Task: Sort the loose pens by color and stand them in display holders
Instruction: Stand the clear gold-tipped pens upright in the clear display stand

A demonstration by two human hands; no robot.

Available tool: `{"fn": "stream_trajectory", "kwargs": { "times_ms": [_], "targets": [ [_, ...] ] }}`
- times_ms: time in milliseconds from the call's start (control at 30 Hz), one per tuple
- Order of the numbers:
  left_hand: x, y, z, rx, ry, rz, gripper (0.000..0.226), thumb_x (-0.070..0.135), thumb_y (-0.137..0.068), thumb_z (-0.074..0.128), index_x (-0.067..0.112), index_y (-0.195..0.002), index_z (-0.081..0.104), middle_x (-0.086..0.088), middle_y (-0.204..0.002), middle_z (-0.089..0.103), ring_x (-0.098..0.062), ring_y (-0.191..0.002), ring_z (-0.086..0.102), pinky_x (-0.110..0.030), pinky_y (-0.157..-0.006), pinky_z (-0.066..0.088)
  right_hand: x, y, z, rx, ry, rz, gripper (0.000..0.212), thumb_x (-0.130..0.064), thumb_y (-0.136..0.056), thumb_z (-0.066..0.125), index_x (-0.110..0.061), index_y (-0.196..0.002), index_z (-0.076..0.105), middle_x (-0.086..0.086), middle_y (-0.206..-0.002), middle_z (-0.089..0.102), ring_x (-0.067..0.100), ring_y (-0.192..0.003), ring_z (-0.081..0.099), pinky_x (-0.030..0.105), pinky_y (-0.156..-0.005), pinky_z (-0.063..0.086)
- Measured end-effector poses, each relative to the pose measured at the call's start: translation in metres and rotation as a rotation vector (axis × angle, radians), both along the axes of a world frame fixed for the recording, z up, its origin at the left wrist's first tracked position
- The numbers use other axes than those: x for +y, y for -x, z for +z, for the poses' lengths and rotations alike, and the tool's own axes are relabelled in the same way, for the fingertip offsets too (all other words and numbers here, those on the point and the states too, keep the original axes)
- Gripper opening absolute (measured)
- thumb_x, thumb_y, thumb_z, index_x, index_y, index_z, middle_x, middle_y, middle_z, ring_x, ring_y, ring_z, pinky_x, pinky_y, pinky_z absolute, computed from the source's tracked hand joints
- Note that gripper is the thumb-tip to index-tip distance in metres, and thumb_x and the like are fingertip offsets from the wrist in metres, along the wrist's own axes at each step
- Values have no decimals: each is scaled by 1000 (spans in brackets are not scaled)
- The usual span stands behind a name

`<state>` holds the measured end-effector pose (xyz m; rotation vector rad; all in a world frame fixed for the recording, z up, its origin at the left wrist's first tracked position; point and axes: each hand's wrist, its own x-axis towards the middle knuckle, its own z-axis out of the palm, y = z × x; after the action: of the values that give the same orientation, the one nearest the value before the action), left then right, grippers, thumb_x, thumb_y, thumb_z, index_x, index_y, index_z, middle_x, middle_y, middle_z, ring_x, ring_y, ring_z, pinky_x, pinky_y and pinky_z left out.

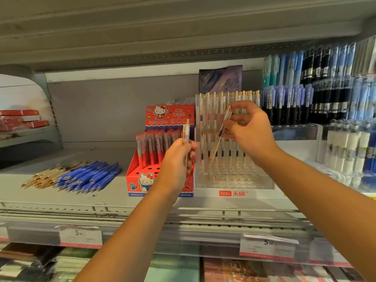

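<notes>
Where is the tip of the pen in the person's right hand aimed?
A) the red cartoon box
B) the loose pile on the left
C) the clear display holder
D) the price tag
C: the right hand pinches a clear gold-trimmed pen, tilted tip-down over the clear display holder.

The tiered holder (234, 181) was clear, glossy plastic; the Hello Kitty box (168, 117), glossy printed card. The frosted pens (208, 106) had shiny gold clips. The shelf (101, 193) looked matt painted metal.
</notes>
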<state>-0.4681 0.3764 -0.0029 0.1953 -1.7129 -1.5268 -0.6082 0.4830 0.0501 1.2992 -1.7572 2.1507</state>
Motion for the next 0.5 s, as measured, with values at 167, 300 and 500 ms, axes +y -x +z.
{"fn": "stream_trajectory", "kwargs": {
  "times_ms": [167, 300, 500],
  "targets": [
    [0, 1, 0, -47, -6, 19, 42, 18, -101, 33, 25, -73, 65, 9, -61, 52, -8, -57, 44, -25, -57, 37, -8, 8, -8, 62, -47, -10, 41, 8, -89, 62, -27, -109, 56, 8, -100, 62, 21, -91, 66, 28, -63, 61],
    [-2, 0, -2, -98, 128, 79, 30, 18, -101, 44, 30, -93, 70, 21, -75, 67, 4, -72, 62, -18, -65, 52, -18, 12, -12, 110, -121, -69, 46, 7, -88, 64, -32, -110, 56, 1, -96, 64, 17, -89, 68, 35, -67, 62],
    [0, 3, -4, -39, 173, 75, 22, 17, -97, 60, 38, -96, 68, 20, -90, 72, 3, -83, 67, -13, -66, 53, -29, 8, -24, 300, -290, -154, 41, -10, -85, 74, -35, -111, 55, -12, -88, 65, 8, -83, 66, 38, -73, 61]
  ]
}}
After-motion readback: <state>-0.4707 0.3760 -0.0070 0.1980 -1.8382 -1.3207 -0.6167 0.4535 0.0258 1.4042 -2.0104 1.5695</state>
